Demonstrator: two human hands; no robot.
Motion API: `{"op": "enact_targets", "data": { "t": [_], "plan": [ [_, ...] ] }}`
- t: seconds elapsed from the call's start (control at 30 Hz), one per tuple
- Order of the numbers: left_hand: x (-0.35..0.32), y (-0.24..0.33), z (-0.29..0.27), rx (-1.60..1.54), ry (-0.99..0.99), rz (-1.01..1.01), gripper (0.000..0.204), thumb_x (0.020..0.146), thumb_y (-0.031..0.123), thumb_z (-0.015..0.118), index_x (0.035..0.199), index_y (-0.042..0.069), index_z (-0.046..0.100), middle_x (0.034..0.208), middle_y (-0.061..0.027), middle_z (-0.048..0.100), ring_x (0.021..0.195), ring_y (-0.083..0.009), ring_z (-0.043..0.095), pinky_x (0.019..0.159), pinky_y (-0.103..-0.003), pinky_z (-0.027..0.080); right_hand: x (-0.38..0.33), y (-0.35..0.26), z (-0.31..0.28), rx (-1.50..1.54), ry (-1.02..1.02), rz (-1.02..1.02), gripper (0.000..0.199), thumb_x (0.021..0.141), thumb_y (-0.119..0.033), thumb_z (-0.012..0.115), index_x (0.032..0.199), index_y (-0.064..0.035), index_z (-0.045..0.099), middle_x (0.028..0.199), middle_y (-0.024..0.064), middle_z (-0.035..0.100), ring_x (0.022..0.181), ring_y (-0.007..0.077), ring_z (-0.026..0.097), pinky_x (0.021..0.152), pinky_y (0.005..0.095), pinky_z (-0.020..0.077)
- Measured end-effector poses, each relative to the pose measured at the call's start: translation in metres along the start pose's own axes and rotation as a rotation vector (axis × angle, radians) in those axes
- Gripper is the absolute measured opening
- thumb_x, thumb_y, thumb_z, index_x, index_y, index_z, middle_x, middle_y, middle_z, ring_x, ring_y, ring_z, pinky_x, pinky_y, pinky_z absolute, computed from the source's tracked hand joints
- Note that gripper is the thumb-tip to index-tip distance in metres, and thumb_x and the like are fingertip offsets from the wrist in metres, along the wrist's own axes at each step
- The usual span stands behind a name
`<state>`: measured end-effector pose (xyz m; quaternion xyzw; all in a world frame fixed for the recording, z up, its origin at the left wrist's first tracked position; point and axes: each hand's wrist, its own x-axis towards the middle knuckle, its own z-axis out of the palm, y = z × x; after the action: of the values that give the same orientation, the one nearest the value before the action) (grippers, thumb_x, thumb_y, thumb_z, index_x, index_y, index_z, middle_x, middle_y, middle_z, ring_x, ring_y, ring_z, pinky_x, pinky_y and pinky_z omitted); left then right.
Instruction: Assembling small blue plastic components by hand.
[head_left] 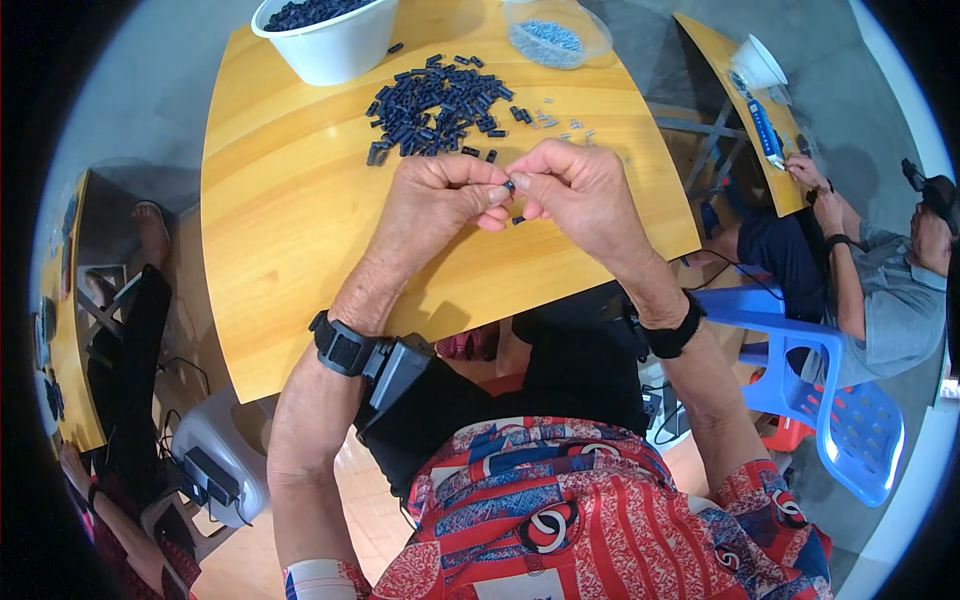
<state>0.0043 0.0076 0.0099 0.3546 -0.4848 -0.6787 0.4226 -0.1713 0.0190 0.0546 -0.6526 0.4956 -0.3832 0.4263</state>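
Both hands meet over the near middle of the wooden table. My left hand (440,200) is closed in a pinch, thumb against fingertips. Opposite it, my right hand (580,195) pinches too, and a small dark cylindrical plastic piece (509,186) shows between the two sets of fingertips. Most of that piece is hidden by the fingers. Another small dark piece (518,220) lies just below the right fingers. Beyond the hands spreads a pile of dark cylindrical pieces (435,105), with several small silvery screws (575,126) scattered to its right.
A white tub (335,50) filled with dark pieces stands at the table's far left. A clear round container (560,45) of small bluish-silver parts sits far right. The wooden table (290,250) ends close to my lap. A co-worker (870,270) sits at another table on the right, by a blue plastic chair (800,370).
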Motion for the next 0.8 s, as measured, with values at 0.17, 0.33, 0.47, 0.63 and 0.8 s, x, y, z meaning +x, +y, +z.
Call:
{"op": "enact_targets", "data": {
  "t": [0.17, 0.33, 0.47, 0.63, 0.8],
  "plan": [
    [-0.002, 0.0, 0.001, -0.042, 0.01, -0.045, 0.011, 0.085, 0.004, 0.065, 0.093, -0.003, 0.067, 0.08, -0.0097, 0.069, 0.069, -0.0138, 0.065, 0.063, -0.025, 0.055, 0.002, 0.005, 0.001, -0.358, -0.033, -0.232, 0.009, 0.08, -0.006, 0.059, 0.078, 0.0019, 0.063, 0.069, 0.0163, 0.064, 0.057, 0.0277, 0.062, 0.052, 0.0351, 0.0481],
    [0.0, -0.002, 0.0, -0.061, 0.031, -0.03, 0.007, 0.086, 0.001, 0.062, 0.089, -0.004, 0.067, 0.078, -0.0088, 0.067, 0.065, -0.0129, 0.065, 0.062, -0.024, 0.055, 0.009, -0.003, 0.002, -0.638, -0.021, -0.439, 0.008, 0.078, -0.006, 0.057, 0.075, -0.0014, 0.063, 0.07, 0.0168, 0.063, 0.062, 0.0343, 0.062, 0.054, 0.0405, 0.0481],
    [0.001, -0.001, -0.003, -0.03, 0.034, -0.013, 0.01, 0.086, 0.006, 0.064, 0.093, 0.0, 0.068, 0.08, -0.0091, 0.068, 0.068, -0.0129, 0.064, 0.062, -0.024, 0.054, 0.012, 0.001, 0.001, -0.441, 0.011, -0.391, 0.008, 0.079, -0.006, 0.057, 0.076, -0.0022, 0.063, 0.071, 0.0143, 0.064, 0.063, 0.0333, 0.062, 0.056, 0.0393, 0.0489],
    [0.005, -0.001, -0.007, -0.086, 0.007, 0.054, 0.01, 0.086, 0.003, 0.064, 0.094, -0.003, 0.066, 0.08, -0.0096, 0.068, 0.068, -0.0136, 0.065, 0.064, -0.024, 0.055, -0.004, -0.002, -0.014, -0.288, 0.023, -0.164, 0.007, 0.079, -0.007, 0.058, 0.078, -0.0023, 0.063, 0.071, 0.0131, 0.063, 0.065, 0.0313, 0.062, 0.058, 0.0383, 0.0494],
    [0.006, 0.002, -0.01, -0.064, 0.036, 0.073, 0.012, 0.086, 0.005, 0.065, 0.096, -0.002, 0.066, 0.081, -0.0096, 0.068, 0.07, -0.0135, 0.065, 0.065, -0.025, 0.055, -0.023, 0.019, -0.012, -0.618, -0.062, -0.461, 0.009, 0.079, -0.011, 0.063, 0.085, -0.0044, 0.061, 0.078, 0.0115, 0.061, 0.068, 0.0307, 0.062, 0.058, 0.0395, 0.0483]
  ]
}}
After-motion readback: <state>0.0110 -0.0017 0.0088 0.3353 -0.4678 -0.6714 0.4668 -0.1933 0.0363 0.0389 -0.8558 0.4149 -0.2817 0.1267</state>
